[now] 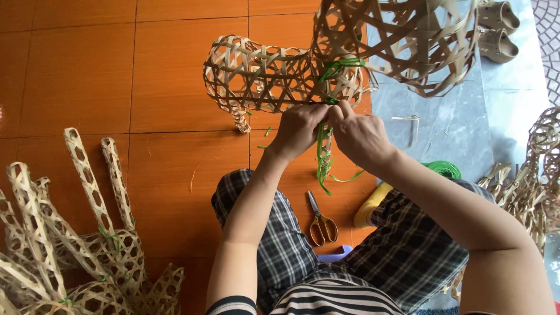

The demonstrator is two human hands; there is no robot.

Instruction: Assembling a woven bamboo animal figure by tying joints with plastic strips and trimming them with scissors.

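Observation:
A hollow animal-shaped figure woven from pale bamboo strips [262, 73] stands on the orange tiled floor, with a larger open-weave woven piece [408, 41] joined at its upper right. Green plastic strip [341, 64] is wound around the joint, and its loose ends [324, 157] hang down below my hands. My left hand [297, 129] and my right hand [357, 133] meet under the joint, both pinching the green strip with closed fingers against the weave.
Yellow-handled scissors [321, 221] lie on the floor between my knees. A yellow bottle [370, 207] and a green strip roll [444, 169] sit by my right leg. Woven bamboo parts [64, 233] pile at lower left, more [534, 175] at right. Sandals [496, 29] rest at top right.

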